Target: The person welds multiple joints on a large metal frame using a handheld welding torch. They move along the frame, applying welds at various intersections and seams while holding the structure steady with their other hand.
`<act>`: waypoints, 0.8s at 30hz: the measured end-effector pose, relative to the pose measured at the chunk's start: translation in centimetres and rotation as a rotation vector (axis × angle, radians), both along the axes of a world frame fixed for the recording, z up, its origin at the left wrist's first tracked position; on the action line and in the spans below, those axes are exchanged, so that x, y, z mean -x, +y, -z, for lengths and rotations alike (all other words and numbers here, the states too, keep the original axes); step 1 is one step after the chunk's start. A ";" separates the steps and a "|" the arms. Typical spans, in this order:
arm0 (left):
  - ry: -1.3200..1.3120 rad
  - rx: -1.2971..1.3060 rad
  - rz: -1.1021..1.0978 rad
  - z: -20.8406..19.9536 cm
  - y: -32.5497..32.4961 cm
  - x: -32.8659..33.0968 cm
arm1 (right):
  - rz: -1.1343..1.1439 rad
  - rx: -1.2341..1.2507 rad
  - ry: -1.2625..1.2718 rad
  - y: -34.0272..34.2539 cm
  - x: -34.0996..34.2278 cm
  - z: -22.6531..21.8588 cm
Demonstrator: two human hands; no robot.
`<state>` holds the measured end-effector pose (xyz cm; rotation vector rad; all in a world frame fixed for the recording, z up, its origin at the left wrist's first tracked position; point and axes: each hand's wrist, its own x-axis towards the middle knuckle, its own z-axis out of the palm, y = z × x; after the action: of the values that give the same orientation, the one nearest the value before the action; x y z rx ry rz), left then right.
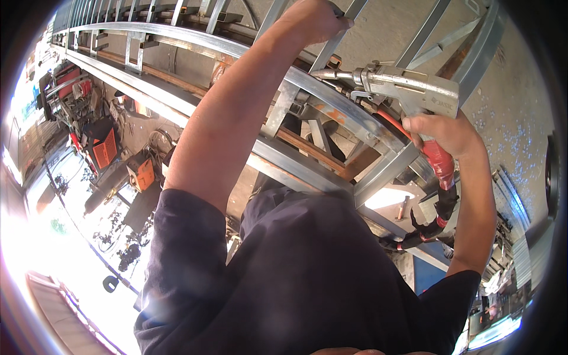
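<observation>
My right hand is wrapped round the grip of a silver welding gun. Its narrow nozzle points left and ends close to a joint of a metal frame made of square tubes. From the grip hangs a hose bound in red and black tape, curving down toward my body. Stretched far forward, my left hand is closed on a slanting metal bar of the frame; its fingers are partly hidden behind the hand. Brownish-orange marks show on the tube below the nozzle.
Long metal rails with crossbars run off to the far left. Tools and an orange machine crowd the ground at left. A red-orange crate stands beyond. A hammer-like tool lies under the frame. Blue light specks dot the floor at right.
</observation>
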<state>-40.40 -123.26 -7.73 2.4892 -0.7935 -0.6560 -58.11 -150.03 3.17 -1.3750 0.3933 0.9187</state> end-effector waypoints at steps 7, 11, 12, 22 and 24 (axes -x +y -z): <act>-0.102 0.464 0.360 8.5 3.2 -2.3 | 0.004 0.019 -0.022 0.6 -0.2 -0.6; -0.033 0.188 0.228 5.4 1.2 -1.7 | -0.006 0.004 -0.014 0.3 -0.1 -0.3; -0.022 0.170 0.217 4.8 1.0 -1.6 | 0.001 0.001 -0.022 0.4 -0.1 -0.6; 0.010 0.073 0.161 3.2 0.5 -1.6 | -0.063 0.026 -0.024 -0.5 0.2 -0.3; 0.016 0.059 0.157 3.1 0.3 -1.6 | -0.048 0.032 -0.009 -0.4 0.2 -0.6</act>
<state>-38.84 -122.93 -10.79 2.3833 -0.9947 -0.6951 -58.31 -150.46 3.76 -1.4225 0.3713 0.9490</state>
